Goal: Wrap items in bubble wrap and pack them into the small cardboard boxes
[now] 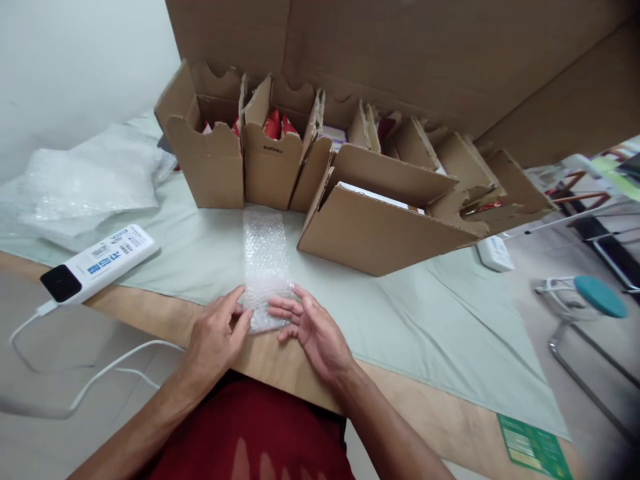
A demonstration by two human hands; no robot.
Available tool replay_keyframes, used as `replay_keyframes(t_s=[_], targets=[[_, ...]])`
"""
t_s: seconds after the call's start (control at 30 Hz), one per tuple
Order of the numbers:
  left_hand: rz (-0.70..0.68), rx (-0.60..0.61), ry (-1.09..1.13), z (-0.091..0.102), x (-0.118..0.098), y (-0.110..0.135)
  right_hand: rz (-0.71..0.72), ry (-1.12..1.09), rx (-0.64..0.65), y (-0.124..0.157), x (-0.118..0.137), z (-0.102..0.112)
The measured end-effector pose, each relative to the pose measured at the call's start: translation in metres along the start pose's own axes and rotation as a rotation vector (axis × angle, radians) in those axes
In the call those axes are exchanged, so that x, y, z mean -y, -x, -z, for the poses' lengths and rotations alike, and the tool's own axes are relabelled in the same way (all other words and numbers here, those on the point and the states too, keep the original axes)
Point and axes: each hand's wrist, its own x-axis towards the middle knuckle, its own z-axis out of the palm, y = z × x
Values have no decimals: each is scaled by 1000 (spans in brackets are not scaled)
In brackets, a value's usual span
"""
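A strip of bubble wrap (266, 250) lies lengthwise on the pale green cloth, its near end at the table edge. My left hand (216, 330) is at the strip's lower left edge, fingers bent and thumb apart from the forefinger. On the other side, my right hand (320, 337) is turned palm inward with its fingers spread, some of them over the near end of the wrap. Neither hand visibly grips anything. Beyond the strip stand cardboard file boxes (215, 163), some with red packets (273, 125) inside.
More bubble wrap (95, 183) is heaped at the left. A white power bank (107, 260) with a cable rests by the front edge. One larger cardboard holder (380, 230) juts forward at centre right. A stool with a teal seat (600, 297) stands on the floor at right.
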Motion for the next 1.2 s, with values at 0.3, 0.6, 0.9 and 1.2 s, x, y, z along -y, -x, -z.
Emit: replay_keyframes(t_s=[0.3, 0.6, 0.9, 1.2], targets=[[-260, -89, -270, -4, 9, -5, 428, 853, 49, 24, 4, 13], [-342, -100, -364, 6, 3, -9, 934, 1758, 181, 5, 2, 31], [-422, 66, -34, 20, -5, 12, 713, 1445, 146, 10, 13, 22], [-133, -15, -87, 2, -1, -10, 1047, 1630, 5, 10, 11, 25]])
